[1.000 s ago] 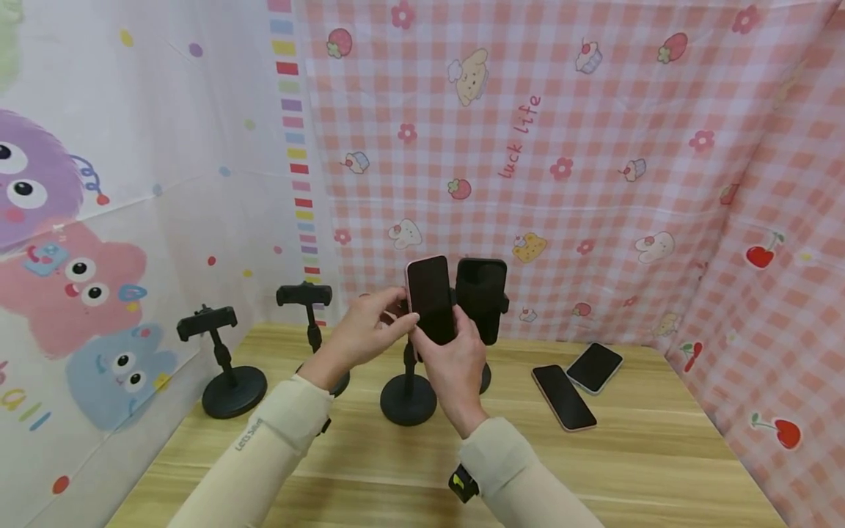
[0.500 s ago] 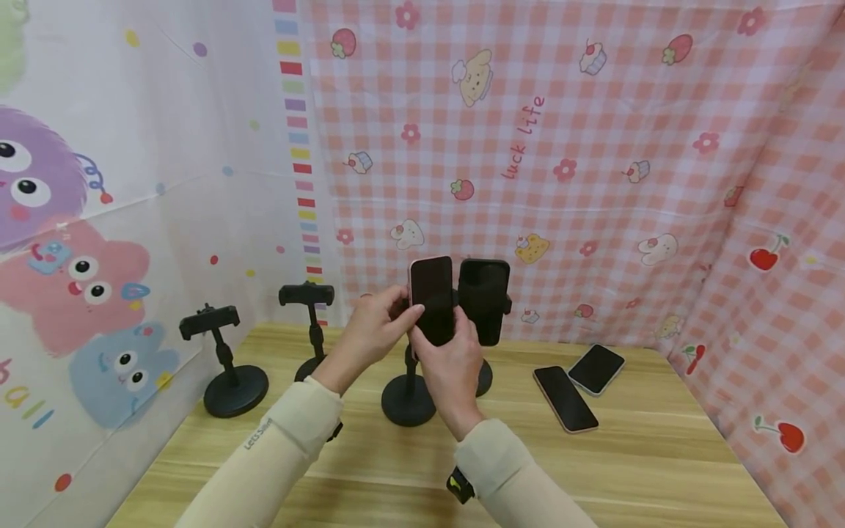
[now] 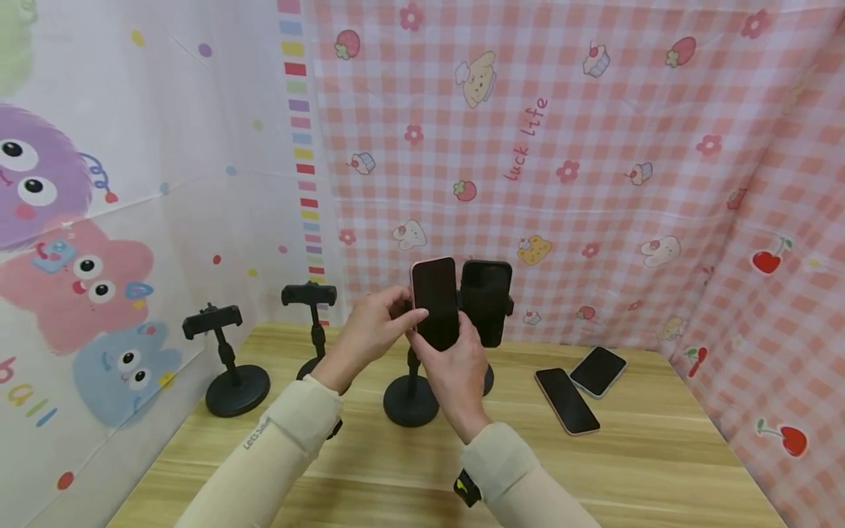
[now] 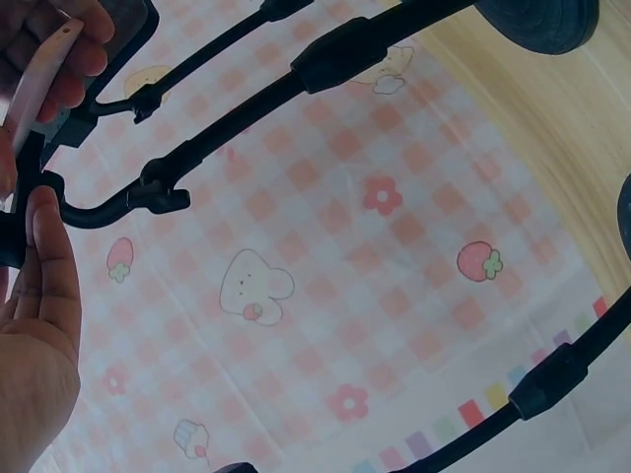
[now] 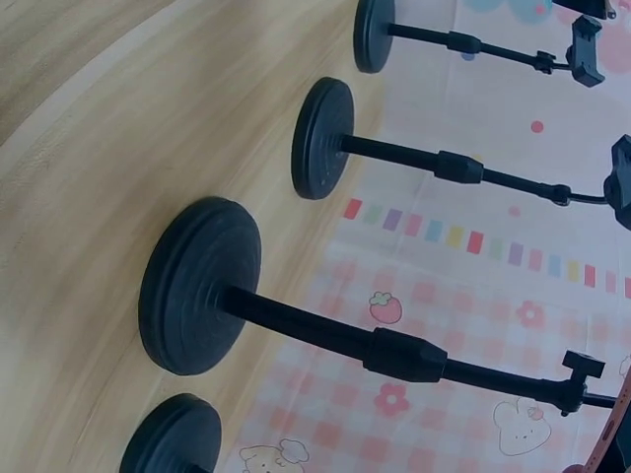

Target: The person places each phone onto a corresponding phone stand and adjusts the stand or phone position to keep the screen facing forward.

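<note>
A black-screened phone with a pink edge (image 3: 436, 297) stands upright at the clamp of a black phone stand (image 3: 411, 401). My right hand (image 3: 458, 370) grips its lower part, thumb and fingers on opposite sides. At the phone's left edge, my left hand (image 3: 370, 330) has its thumb over the front and its other fingers behind. The left wrist view shows the left hand (image 4: 44, 365) with fingers against the stand's black clamp, the phone's pink edge (image 4: 35, 89) just above. In the right wrist view the stand's pole (image 5: 404, 353) leads up to the phone, mostly out of frame.
Directly right, another phone (image 3: 486, 301) sits upright in a stand. Two stands with bare clamps, one far left (image 3: 213, 320) and one nearer (image 3: 309, 295), are to the left. A pink-edged phone (image 3: 566, 401) and a silver-edged phone (image 3: 598, 372) lie on the wooden table (image 3: 634, 469).
The whole head view shifts slightly right. Both hands keep their places at the phone and stand, with the left thumb a little further over the screen.
</note>
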Demonstrator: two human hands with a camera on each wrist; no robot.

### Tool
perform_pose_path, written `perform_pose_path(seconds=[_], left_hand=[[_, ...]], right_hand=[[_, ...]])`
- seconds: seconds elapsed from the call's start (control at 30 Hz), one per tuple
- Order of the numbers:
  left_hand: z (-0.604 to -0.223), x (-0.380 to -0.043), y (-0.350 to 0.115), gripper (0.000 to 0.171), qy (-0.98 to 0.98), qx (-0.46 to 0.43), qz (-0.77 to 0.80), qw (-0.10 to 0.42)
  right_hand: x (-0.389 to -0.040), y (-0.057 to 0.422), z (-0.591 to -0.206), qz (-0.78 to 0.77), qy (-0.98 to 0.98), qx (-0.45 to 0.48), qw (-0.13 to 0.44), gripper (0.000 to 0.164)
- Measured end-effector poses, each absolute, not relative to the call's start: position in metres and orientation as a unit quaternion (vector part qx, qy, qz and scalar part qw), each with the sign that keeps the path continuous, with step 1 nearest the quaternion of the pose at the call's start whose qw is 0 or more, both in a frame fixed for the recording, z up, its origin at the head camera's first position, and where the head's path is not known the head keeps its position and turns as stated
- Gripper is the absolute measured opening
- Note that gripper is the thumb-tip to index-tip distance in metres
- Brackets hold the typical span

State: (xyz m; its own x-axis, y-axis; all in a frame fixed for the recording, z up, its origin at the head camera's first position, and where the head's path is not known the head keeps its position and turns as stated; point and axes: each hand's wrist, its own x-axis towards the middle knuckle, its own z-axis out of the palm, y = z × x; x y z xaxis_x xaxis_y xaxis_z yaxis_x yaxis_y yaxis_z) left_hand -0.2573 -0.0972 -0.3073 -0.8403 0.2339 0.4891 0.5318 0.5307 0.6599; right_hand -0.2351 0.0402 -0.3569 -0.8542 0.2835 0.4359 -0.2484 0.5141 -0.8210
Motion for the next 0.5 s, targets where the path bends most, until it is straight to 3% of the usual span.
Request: perform_pose_path(seconds=[0.27,0.5], left_hand=[[-0.3100,-0.2572,-0.0941,0.018,-0.854,-0.215,-0.420,0.217],[-0.3108,-0.2546,-0.0921,0.017,-0.850,-0.200,-0.432,0.225]], right_hand=[[-0.2364,0.0411,-0.3583,0.487,-0.829,-0.015,0.275,0.085],[-0.2368,0.0410,-0.3599,0.479,-0.834,-0.023,0.273,0.092]])
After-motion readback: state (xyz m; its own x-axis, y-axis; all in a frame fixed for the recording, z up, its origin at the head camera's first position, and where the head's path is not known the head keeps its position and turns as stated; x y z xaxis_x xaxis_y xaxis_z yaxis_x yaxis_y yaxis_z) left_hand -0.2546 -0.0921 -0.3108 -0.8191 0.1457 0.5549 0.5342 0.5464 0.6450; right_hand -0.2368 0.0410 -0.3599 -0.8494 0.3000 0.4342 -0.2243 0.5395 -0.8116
